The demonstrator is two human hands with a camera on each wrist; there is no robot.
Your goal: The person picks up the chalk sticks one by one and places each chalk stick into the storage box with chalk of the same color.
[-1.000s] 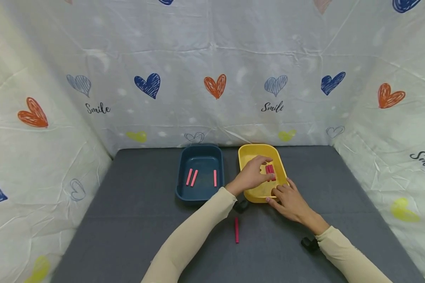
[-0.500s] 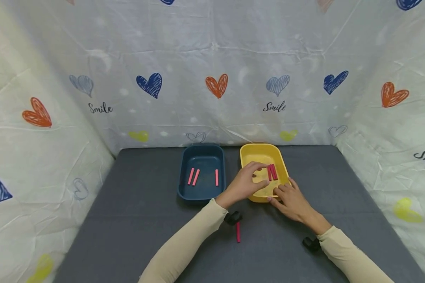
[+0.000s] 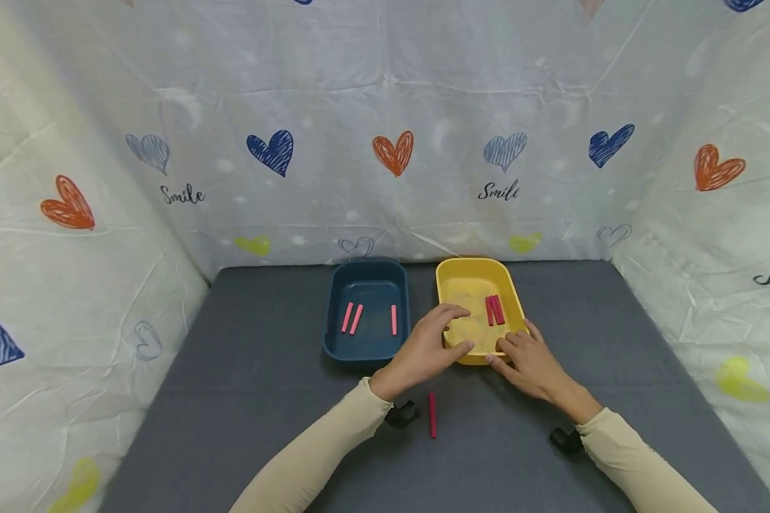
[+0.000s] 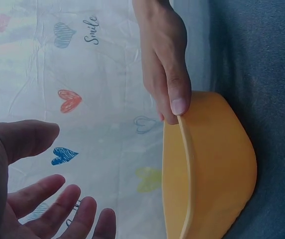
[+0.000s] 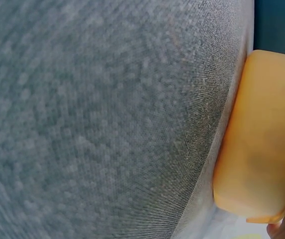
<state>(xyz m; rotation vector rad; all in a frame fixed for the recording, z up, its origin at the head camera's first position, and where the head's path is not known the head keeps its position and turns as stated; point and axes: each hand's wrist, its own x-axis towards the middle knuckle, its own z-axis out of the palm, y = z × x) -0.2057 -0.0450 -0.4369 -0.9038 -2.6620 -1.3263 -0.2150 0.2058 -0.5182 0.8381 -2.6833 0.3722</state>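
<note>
A: Where is the yellow tray relative to the two hands?

B: It sits on the grey surface, far of centre and slightly right. The right hand is at its near right corner; in the left wrist view the thumb lies on the tray's rim with the fingers curled behind the wall, so that hand grips the tray's edge.

A: And the left hand?

B: It is at the tray's near left corner, over the rim, with the fingers relaxed and spread and nothing in them. In the left wrist view the fingers hang apart in the air, clear of the tray wall.

A: What is inside the tray?

B: A small bunch of pink sticks lies toward its right side, lengthwise from near to far, just beyond the right hand and apart from the left.

A: Anything else nearby?

B: A blue tray stands just left of the yellow one, the two almost touching. It holds three pink sticks, two close together on the left and one alone on the right. One loose pink stick lies on the surface near the person, between the two forearms, and neither hand touches it.
</note>
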